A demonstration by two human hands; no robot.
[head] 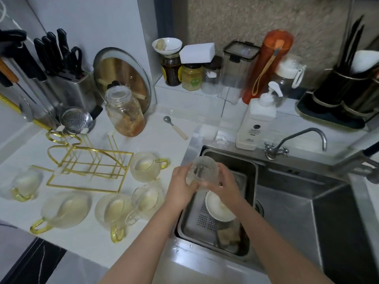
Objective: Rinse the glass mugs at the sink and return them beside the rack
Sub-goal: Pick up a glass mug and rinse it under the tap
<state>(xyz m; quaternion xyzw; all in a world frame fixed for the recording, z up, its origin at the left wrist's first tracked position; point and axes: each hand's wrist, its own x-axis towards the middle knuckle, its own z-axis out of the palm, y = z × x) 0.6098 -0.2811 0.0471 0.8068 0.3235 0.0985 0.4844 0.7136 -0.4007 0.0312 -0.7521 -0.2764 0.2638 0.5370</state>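
- A glass mug (203,173) is gripped between the left hand (180,187) and right hand (224,185), fingers curled round it, above the sink's (297,201) left edge.
- Five mugs (65,208) are left around the gold rack (88,162) on the counter (160,140).

both forearms are bare to the frame edge, with the left hand (180,187) and right hand (223,185) ungloved.

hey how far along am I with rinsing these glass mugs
Done: cannot tell; five glass mugs stand around the gold wire rack, and rinsed ones look no different from unrinsed. In hand: both your left hand and right hand hold one mug over the strainer basket in the sink. Left: rinse it, no water shows at the faucet, then set it beside the rack.
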